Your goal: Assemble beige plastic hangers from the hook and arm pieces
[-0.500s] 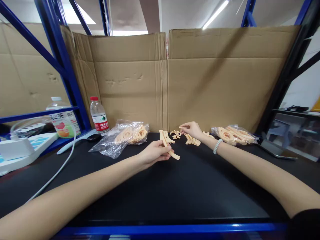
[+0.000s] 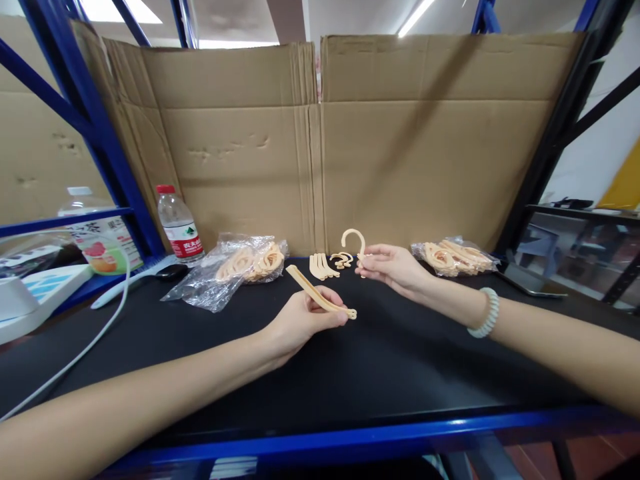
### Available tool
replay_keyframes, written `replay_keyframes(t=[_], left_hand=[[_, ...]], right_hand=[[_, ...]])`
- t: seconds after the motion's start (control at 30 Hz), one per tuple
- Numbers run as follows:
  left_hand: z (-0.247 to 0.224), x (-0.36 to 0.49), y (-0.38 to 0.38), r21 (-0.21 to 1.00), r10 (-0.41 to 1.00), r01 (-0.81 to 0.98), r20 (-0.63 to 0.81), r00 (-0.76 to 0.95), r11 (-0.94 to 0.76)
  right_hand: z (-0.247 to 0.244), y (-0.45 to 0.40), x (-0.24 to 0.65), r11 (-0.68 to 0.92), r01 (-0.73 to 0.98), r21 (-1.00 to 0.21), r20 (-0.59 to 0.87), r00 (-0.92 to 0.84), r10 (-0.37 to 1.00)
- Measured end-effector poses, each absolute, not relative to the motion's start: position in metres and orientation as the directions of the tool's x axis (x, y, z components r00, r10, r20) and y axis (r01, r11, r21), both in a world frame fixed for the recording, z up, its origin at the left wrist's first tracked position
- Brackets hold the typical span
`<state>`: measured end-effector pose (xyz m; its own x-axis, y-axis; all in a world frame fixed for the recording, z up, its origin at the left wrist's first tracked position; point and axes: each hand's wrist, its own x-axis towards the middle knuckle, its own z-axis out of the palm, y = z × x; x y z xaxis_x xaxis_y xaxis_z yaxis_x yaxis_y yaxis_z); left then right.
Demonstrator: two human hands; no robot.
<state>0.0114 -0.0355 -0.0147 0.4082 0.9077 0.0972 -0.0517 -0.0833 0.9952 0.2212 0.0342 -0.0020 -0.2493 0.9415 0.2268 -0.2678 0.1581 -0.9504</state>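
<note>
My left hand [image 2: 305,317] is closed around a cream-coloured hanger arm [image 2: 313,291], a slightly curved strip tilted with its far end up to the left. Between the fingertips of my right hand [image 2: 393,267] is a cream hanger hook [image 2: 356,237], held upright with its curve toward the left. Behind my hands, several hanger arms [image 2: 323,267] lie side by side on the black table [image 2: 400,360]. More loose hooks [image 2: 343,260] lie just right of them, partly hidden by my right hand.
A clear bag of hanger parts [image 2: 250,263] lies at the left, another bag [image 2: 455,257] at the right beside a dark flat object [image 2: 533,287]. A red-capped bottle [image 2: 180,227] stands back left, near a white cable [image 2: 100,333]. Cardboard [image 2: 425,133] walls the back.
My right hand has lifted a hook from the table and brought it nearer my left hand. The hanger arm in my left hand has turned, and the camera view has shifted.
</note>
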Motion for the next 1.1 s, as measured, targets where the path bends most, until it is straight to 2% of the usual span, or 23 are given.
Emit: replay_keyframes(t=[0.1, 0.23, 0.5, 0.83, 1.1], left_hand=[[-0.02, 0.009, -0.037, 0.985, 0.921, 0.001, 0.163, 0.355, -0.175], [-0.027, 0.007, -0.035, 0.968, 0.938, 0.096, 0.197, 0.284, -0.232], [-0.026, 0.007, -0.039, 0.922, 0.914, 0.197, 0.267, 0.304, -0.334], [-0.03, 0.008, -0.04, 0.901, 0.893, 0.187, 0.325, 0.312, -0.393], [-0.031, 0.006, -0.041, 0.888, 0.898, 0.22, 0.337, 0.284, -0.403]], right_hand=[[-0.018, 0.013, 0.214, 0.113, -0.274, -0.955, 0.207, -0.345, 0.915], [-0.036, 0.0, 0.208, 0.061, -0.257, -0.965, 0.16, -0.386, 0.909], [-0.037, -0.006, 0.207, -0.011, -0.221, -0.975, 0.11, -0.526, 0.843], [-0.037, -0.008, 0.208, -0.033, -0.212, -0.977, 0.11, -0.624, 0.774], [-0.035, -0.011, 0.209, -0.032, -0.186, -0.982, 0.095, -0.631, 0.77]])
